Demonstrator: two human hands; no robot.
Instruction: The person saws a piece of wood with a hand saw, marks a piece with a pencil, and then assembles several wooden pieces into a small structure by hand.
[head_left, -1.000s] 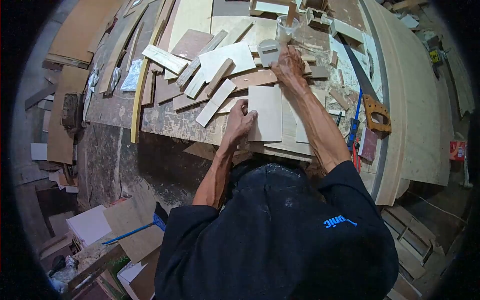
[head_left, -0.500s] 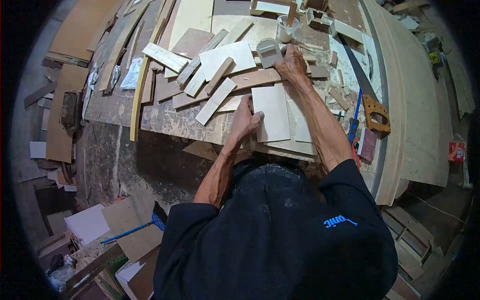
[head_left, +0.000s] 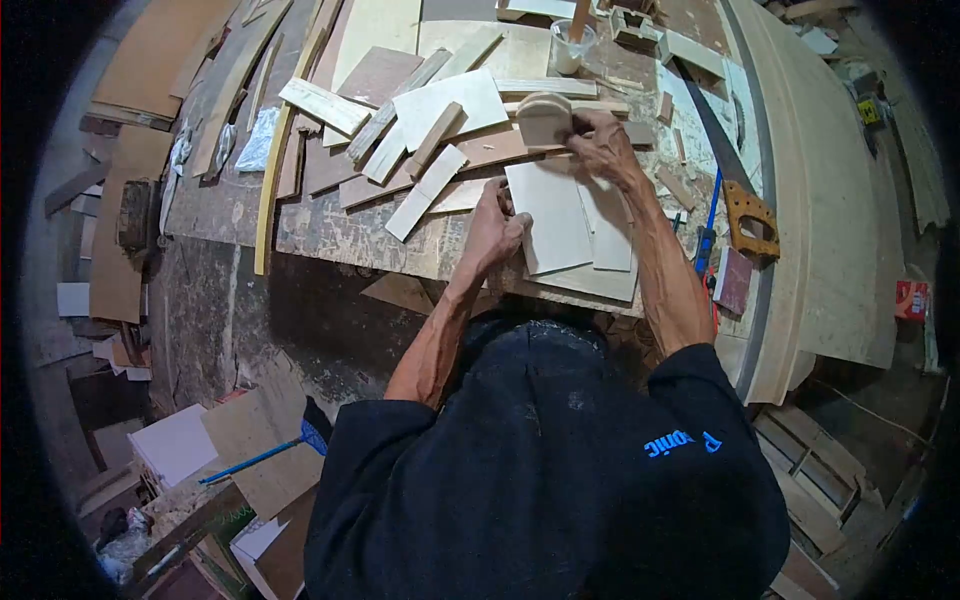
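Landmark: handsaw (head_left: 722,155), wooden handle toward the person, on the workbench (head_left: 350,238). We give all places from it.

Pale panel (head_left: 552,220), one, rectangular. Left of the handsaw, well apart, about level with its handle. Long axis runs away from the person, the far end slanting off from the saw. We judge it thin, light and stiff, fairly smooth, its corners likeliest to chip. We would take hold along a long edge, thumb above, fingers beneath.

Rounded block (head_left: 543,124), one, wood-toned. Left of the handsaw, about level with its blade. Curved end points away from the person, straight end toward the person. Length and width look alike; we cannot settle a long axis. We expect it rigid, modest in weight; best held by the straight sides.

Left hand (head_left: 497,222), left of the handsaw: thumb and fingers gathered, pinching the panel's edge farther from the saw; the undersides are hidden.

Right hand (head_left: 605,148), between block and saw: thumb and fingers together, clamped on the block's saw-side edge.

Also listed: smaller pale board (head_left: 612,243), left of the saw's handle; plastic cup (head_left: 570,52), left of the blade's far tip.
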